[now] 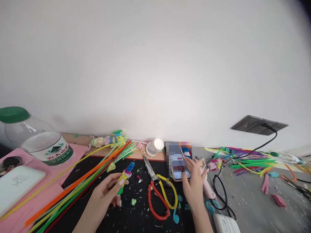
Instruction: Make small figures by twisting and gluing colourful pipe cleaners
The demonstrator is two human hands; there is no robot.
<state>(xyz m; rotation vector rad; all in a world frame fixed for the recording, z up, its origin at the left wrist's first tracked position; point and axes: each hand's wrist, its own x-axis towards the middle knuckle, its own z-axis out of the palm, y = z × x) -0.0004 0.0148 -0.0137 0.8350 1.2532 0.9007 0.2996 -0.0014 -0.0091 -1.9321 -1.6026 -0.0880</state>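
Observation:
My left hand (109, 191) is closed around a small rainbow pipe-cleaner piece (125, 176), with a blue tip at the top and pink, yellow and green coils below. My right hand (194, 181) reaches over a phone (177, 166) with a lit screen. Its thumb and index finger touch the phone near the lower screen and right edge; the other fingers are spread. Between the hands, scissors (156, 186) with one red and one yellow handle lie on a black mat (136, 213). A blue curled pipe cleaner (176, 216) is beside them.
Long pipe cleaners (80, 176) lie at left, near a water bottle (51, 145) and a white power bank (20, 184). A paper cup (155, 147) stands by the wall. At right are more pipe cleaners (252, 163), a black cable (225, 194) and a wall socket (259, 125).

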